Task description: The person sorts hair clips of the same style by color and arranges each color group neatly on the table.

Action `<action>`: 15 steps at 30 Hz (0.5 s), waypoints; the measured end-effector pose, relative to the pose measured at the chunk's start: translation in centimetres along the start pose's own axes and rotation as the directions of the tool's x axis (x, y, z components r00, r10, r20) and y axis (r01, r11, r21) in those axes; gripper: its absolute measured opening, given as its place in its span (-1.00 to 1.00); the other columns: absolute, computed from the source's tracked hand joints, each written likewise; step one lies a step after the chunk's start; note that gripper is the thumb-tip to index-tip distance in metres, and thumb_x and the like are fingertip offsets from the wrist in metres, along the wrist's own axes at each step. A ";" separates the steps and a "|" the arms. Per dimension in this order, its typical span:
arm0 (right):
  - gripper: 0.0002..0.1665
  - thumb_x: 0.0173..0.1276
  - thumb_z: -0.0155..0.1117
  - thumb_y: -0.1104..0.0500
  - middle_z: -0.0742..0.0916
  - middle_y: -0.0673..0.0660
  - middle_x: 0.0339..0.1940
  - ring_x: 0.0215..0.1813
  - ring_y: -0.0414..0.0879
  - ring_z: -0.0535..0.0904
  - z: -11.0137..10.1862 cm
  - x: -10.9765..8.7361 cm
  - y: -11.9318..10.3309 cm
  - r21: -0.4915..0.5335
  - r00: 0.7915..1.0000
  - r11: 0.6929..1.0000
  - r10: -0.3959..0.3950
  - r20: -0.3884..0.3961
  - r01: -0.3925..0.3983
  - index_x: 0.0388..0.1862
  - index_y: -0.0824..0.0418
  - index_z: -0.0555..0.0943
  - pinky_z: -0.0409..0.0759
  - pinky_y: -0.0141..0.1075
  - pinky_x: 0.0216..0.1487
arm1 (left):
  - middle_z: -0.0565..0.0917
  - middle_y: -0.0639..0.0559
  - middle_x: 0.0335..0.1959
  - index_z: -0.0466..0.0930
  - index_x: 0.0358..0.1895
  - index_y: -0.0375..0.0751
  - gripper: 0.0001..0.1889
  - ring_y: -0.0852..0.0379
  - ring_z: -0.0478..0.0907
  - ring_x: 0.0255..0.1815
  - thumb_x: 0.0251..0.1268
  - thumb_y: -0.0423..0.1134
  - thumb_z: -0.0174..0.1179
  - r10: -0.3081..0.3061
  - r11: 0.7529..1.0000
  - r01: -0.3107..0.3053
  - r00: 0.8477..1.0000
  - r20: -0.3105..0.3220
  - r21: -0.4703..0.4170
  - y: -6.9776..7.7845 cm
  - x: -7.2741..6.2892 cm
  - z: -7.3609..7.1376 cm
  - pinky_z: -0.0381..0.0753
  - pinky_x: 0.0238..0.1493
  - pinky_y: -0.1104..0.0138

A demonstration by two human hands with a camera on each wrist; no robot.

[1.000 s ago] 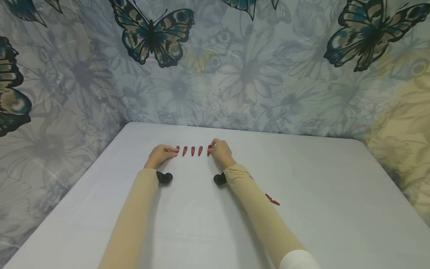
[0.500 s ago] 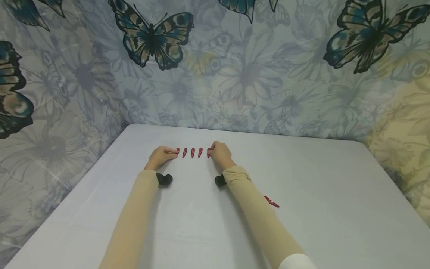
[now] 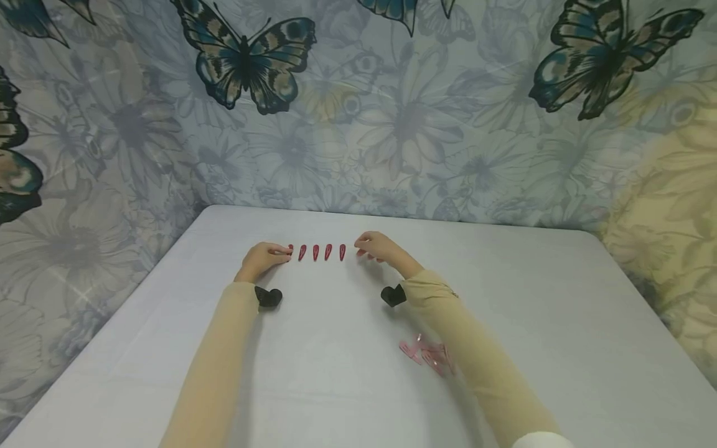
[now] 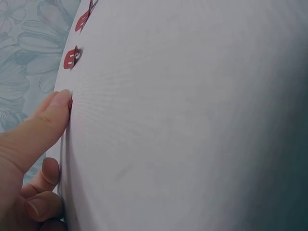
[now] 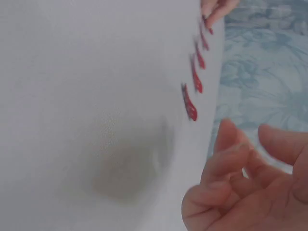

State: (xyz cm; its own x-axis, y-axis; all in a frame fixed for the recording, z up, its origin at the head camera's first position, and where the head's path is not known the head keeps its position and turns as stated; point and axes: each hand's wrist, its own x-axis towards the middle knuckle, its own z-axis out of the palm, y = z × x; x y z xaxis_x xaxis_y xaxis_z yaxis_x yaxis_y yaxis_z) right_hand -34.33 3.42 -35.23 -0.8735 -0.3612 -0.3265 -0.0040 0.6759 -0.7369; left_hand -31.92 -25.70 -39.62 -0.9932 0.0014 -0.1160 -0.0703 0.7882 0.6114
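Observation:
Several red snap hair clips stand in a row at the far part of the white table (image 3: 336, 386). With thumb and fingertips, my left hand (image 3: 261, 259) pinches the leftmost hair clip (image 3: 290, 251), most of which is hidden by the fingers; in the left wrist view only a bit of red shows by the thumb. Just right of the row's rightmost hair clip (image 3: 342, 252), my right hand (image 3: 383, 249) hovers over the table. The right wrist view shows this hand (image 5: 250, 178) with thumb and fingers apart and nothing between them.
Closer to me, a loose group of red hair clips (image 3: 430, 357) lies beside my right forearm, partly blurred. A dark strap-on camera (image 3: 394, 295) sits at the right wrist, another (image 3: 269, 297) at the left. Butterfly-patterned cloth (image 3: 358, 124) rises behind the table.
My right hand has let go of the rightmost clip and moved right. More loose clips now show beside the right forearm, which hid them before. My left hand stays at the leftmost clip.

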 end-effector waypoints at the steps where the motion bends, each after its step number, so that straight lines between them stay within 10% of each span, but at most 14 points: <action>1: -0.58 0.57 -0.10 0.10 0.72 0.17 -0.03 -0.28 -0.14 0.45 -0.4 -0.9 0.1 0.029 0.999 0.999 -0.031 0.016 0.030 0.23 0.32 0.46 0.31 -0.43 -0.38 | 0.46 -0.32 0.34 0.61 0.16 -0.22 -0.59 -0.29 0.37 0.35 0.34 -0.09 0.23 -0.002 1.000 0.002 1.000 0.001 0.001 0.1 -0.1 -0.1 0.33 0.37 -0.09; 15: -0.60 0.52 0.02 0.05 0.69 0.15 -0.22 -0.40 -0.17 0.37 -2.3 -8.1 6.7 -0.002 0.986 0.993 -0.117 0.118 0.118 0.07 0.35 0.50 0.29 -0.39 -0.40 | 0.42 -0.30 0.38 0.59 0.19 -0.20 -0.56 -0.29 0.34 0.38 0.33 -0.05 0.22 -0.024 0.999 0.025 0.999 0.024 -0.030 0.0 0.0 0.1 0.26 0.42 -0.11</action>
State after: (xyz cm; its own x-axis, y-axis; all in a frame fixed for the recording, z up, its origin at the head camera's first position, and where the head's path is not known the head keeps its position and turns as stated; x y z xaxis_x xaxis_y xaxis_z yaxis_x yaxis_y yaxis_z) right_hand -28.40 12.31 -36.20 -0.8034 -0.5112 -0.3053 -0.1086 0.6300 -0.7690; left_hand -31.87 -25.63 -39.71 -0.9887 -0.0025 -0.1497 -0.0976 0.7691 0.6316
